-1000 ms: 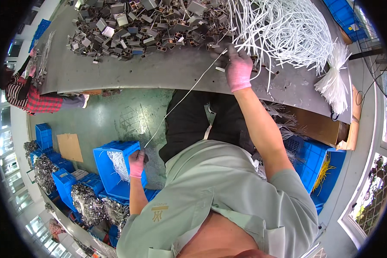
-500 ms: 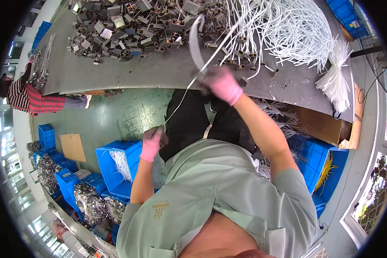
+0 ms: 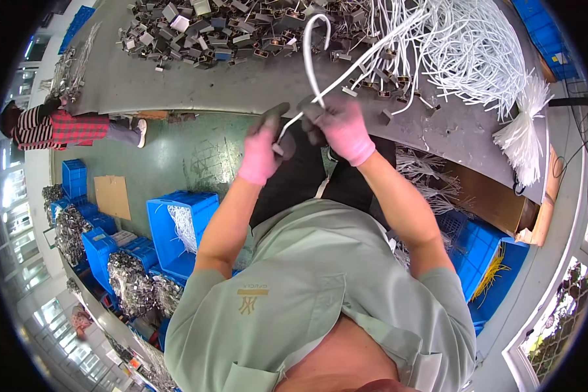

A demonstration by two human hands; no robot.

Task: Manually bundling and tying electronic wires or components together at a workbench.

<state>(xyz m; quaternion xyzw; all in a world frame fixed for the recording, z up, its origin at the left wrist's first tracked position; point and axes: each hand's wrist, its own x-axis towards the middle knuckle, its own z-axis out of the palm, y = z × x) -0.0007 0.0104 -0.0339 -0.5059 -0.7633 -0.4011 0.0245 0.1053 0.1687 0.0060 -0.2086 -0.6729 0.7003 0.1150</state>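
Observation:
Both hands wear pink gloves with dark grey fingers. My right hand (image 3: 345, 129), at the table's near edge, is closed round a white cord (image 3: 311, 62). A loop of the cord curls up above that hand, and another length runs toward the white bundle at the back right. My left hand (image 3: 262, 147) is just left of it, with its fingers closed on the same cord's lower length. A small pale piece shows at these fingers; its kind is unclear. Behind the hands lies a heap of small metal-and-dark box-shaped parts (image 3: 235, 39), some with white cords attached.
A large tangle of white cords (image 3: 470, 59) covers the table's right part, beside a tied white bunch (image 3: 526, 130) at the edge. Blue crates (image 3: 186, 222) stand on the floor at left and right. Another person (image 3: 65, 127) works at the far left of the grey table (image 3: 176, 91).
My left hand has moved up and right, close to my right hand, and the cord stretch between them is much shorter. The cord's loop above my right hand has changed shape.

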